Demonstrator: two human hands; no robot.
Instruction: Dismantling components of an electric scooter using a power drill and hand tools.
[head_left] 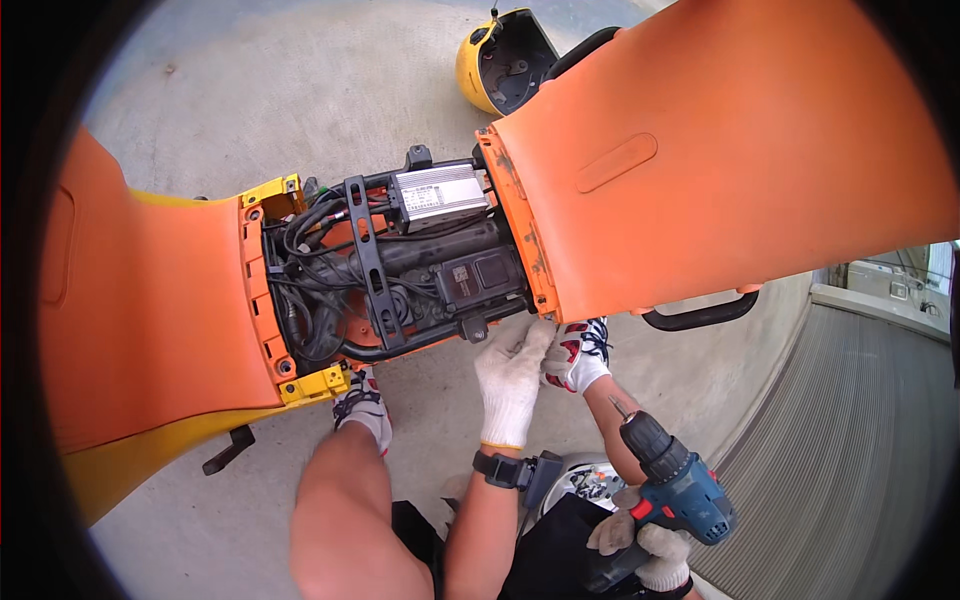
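My left hand [508, 390], in a white knit glove with a black strap at the wrist, reaches up to the lower corner of the right orange panel [640, 150]. Its fingers are bent and pressed together there; anything between them is too small or hidden to make out. In my gloved right hand [640, 550] is a blue and black cordless drill [685, 490], gripped by its handle, with its bit pointing up and left. Beside the left hand lies the open bay of the vehicle, where a black box [478, 280] and a silver finned box [440, 195] sit.
Bundled cables [310, 235] and a slotted black bracket [370, 265] cross the bay. Another orange panel [170, 300] stands on the left. A yellow helmet [478, 70] lies beyond. Black handle [705, 312] juts below the right panel. Ribbed grey sheeting [850, 430] is at right.
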